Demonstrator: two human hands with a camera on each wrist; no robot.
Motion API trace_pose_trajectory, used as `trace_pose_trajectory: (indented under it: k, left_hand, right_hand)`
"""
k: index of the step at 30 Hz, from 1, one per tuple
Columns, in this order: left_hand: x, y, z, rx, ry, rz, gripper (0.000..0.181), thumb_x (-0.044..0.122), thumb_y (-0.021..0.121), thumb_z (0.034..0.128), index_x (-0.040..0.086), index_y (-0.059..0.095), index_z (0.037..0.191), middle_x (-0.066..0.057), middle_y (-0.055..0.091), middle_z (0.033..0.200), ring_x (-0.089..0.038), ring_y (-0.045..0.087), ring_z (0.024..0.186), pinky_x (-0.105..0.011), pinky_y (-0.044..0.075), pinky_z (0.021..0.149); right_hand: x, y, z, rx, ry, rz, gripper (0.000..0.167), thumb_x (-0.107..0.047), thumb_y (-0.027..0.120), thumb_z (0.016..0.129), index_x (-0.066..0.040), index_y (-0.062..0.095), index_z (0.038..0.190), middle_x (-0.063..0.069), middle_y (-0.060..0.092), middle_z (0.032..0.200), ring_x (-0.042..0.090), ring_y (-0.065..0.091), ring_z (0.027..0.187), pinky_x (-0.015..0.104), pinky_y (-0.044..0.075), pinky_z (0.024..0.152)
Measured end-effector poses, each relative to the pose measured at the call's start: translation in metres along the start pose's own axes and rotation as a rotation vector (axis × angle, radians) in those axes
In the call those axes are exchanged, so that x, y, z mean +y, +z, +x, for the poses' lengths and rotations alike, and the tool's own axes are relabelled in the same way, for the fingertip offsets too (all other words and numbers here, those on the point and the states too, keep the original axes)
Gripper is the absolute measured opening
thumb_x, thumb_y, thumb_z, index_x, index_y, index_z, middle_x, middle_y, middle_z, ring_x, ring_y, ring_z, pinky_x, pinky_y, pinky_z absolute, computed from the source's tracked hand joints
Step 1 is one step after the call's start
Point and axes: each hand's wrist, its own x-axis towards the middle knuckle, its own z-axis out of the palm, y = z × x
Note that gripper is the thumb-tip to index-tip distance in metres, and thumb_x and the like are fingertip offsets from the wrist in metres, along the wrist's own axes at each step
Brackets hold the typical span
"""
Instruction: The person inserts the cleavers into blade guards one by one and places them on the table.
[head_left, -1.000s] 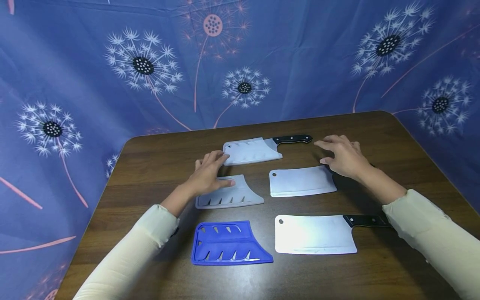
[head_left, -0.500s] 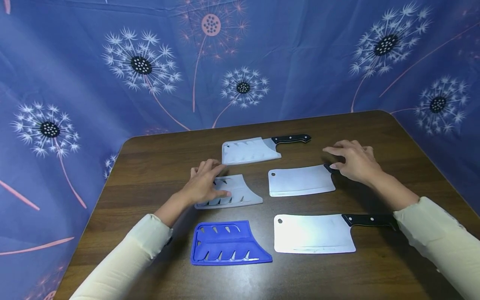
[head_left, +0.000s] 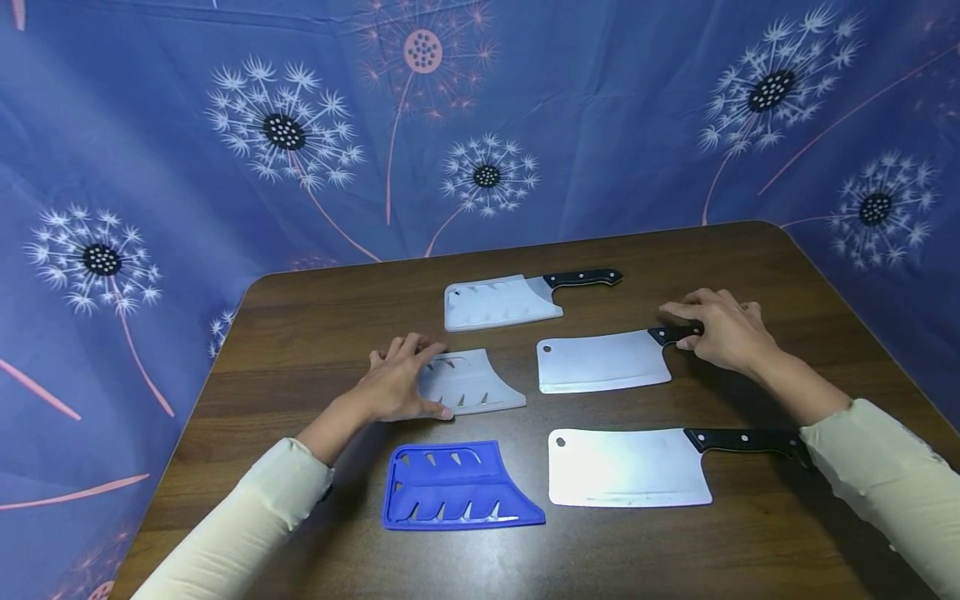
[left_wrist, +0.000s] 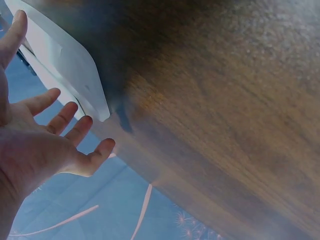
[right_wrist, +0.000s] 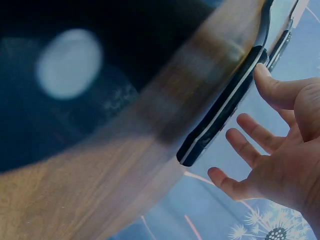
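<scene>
My left hand [head_left: 396,385] hovers over the left part of a pale grey blade guard [head_left: 480,385], thumb and fingers spread around its two long edges. In the left wrist view the fingers [left_wrist: 65,117] are loosely bent beside the guard [left_wrist: 75,65], not closed on it. To the right lies a bare cleaver [head_left: 600,362] with a black handle [right_wrist: 220,115]. My right hand [head_left: 723,332] is over that handle, hiding its end. Its thumb [right_wrist: 272,87] is at the handle, while the other fingers stay spread; contact is hard to tell.
Behind lies another cleaver [head_left: 585,278] in a whitish guard [head_left: 502,303]. In front are a blue blade guard [head_left: 461,487] and a larger bare cleaver [head_left: 630,468], its handle end near my right sleeve [head_left: 877,475]. The wooden table [head_left: 337,321] meets a dandelion-patterned blue cloth [head_left: 600,125].
My left hand has moved left and toward me, down around the grey guard. The right hand has shifted right along the middle cleaver, uncovering the front of its handle. The cleavers and guards stay put.
</scene>
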Motion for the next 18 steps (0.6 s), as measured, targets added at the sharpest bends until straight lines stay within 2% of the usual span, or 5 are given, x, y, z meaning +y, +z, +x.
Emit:
trace_pose_trajectory:
  k: [9, 18]
  left_hand:
    - [0.0009, 0.0025, -0.0005, -0.031, -0.007, 0.001, 0.103, 0.058, 0.081, 0.0649, 0.017, 0.037, 0.148, -0.009, 0.036, 0.142, -0.029, 0.035, 0.125, -0.055, 0.030, 0.085]
    - [0.0033, 0.0040, -0.0006, -0.075, -0.016, -0.002, 0.108, 0.055, 0.084, 0.0627, 0.018, 0.033, 0.151, -0.010, 0.033, 0.146, -0.028, 0.033, 0.126, -0.058, 0.032, 0.089]
  right_hand:
    - [0.0056, 0.0031, -0.0018, -0.011, 0.006, -0.005, 0.061, 0.001, 0.076, 0.076, -0.008, 0.057, 0.134, 0.030, 0.047, 0.126, 0.049, 0.037, 0.116, 0.077, 0.020, 0.085]
    - [0.0090, 0.0078, -0.0018, -0.040, 0.013, -0.034, 0.060, 0.000, 0.075, 0.078, -0.010, 0.057, 0.134, 0.030, 0.047, 0.127, 0.050, 0.037, 0.118, 0.080, 0.017, 0.087]
